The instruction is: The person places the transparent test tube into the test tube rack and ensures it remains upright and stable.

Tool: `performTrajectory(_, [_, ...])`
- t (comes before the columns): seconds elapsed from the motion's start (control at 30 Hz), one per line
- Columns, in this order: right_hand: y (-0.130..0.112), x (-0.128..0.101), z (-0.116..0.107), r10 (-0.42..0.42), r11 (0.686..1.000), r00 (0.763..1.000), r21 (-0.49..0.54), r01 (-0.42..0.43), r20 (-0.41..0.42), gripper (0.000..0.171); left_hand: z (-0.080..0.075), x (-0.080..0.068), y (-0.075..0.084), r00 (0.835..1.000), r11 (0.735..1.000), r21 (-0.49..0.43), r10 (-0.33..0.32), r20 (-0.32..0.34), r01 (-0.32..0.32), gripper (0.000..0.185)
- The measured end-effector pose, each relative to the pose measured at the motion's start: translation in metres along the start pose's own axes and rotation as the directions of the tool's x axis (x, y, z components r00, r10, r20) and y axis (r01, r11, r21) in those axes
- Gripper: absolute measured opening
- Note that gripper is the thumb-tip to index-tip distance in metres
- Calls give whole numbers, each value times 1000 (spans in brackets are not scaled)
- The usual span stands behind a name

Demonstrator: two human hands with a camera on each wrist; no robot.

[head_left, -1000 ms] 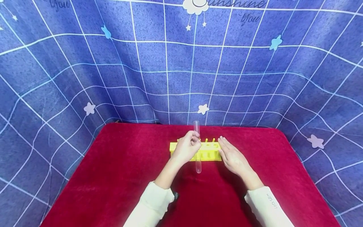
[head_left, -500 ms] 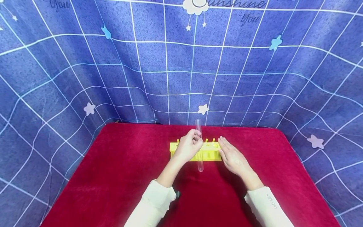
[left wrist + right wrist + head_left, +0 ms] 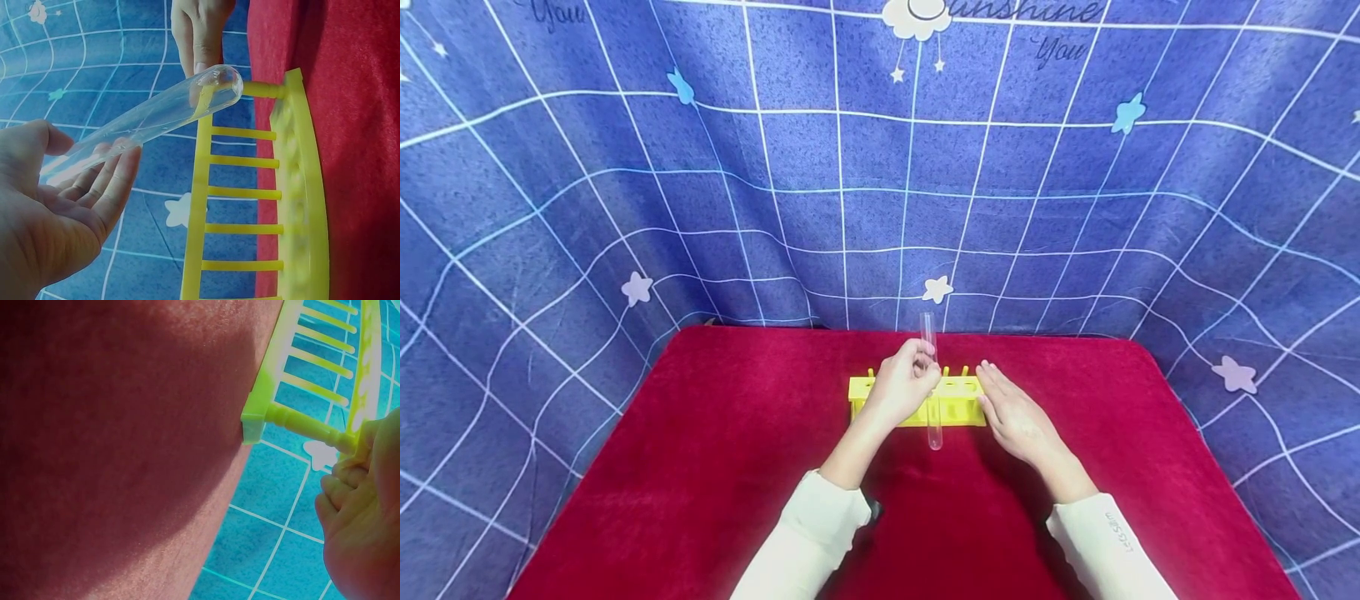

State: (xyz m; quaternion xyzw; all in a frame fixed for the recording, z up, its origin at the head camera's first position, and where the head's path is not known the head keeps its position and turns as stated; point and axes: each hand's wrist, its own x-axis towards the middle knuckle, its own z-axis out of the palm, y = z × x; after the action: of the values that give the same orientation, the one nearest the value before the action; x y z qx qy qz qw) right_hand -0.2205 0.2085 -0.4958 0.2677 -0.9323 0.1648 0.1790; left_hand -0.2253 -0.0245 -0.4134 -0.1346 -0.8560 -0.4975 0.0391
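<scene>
My left hand point(image 3: 901, 390) pinches a clear glass test tube point(image 3: 935, 432) between thumb and fingers. The tube's rounded end points down in front of the yellow test tube rack point(image 3: 962, 410), and its upper end rises above the hand. In the left wrist view the test tube point(image 3: 165, 109) slants past the rack's upper bar, and its rounded end is outside the rack's holes. My right hand point(image 3: 1021, 423) rests with straight fingers against the rack's right end. The right wrist view has the right hand point(image 3: 365, 519) touching the rack's point(image 3: 309, 428) top corner.
A red cloth point(image 3: 737, 467) covers the table under the rack. Several pegs stand along the rack's back edge. Behind and at both sides hangs a blue curtain point(image 3: 880, 208) with a white grid and stars.
My left hand has shifted slightly to the right and up along the rack, carrying the test tube with it. My right hand and the rack have stayed in place.
</scene>
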Motion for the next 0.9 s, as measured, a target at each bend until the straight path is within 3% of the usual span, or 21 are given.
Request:
performTrajectory(0.5, [1,-1,1,3,1000,1000,11,-3,8,54,2,8,6,1000,998,-62,19,3,-19,26])
performTrajectory(0.9, [1,0,1,-14,1000,1000,7,14,-10,52,4,15,11,999,998,-35,47,-25,-48,26])
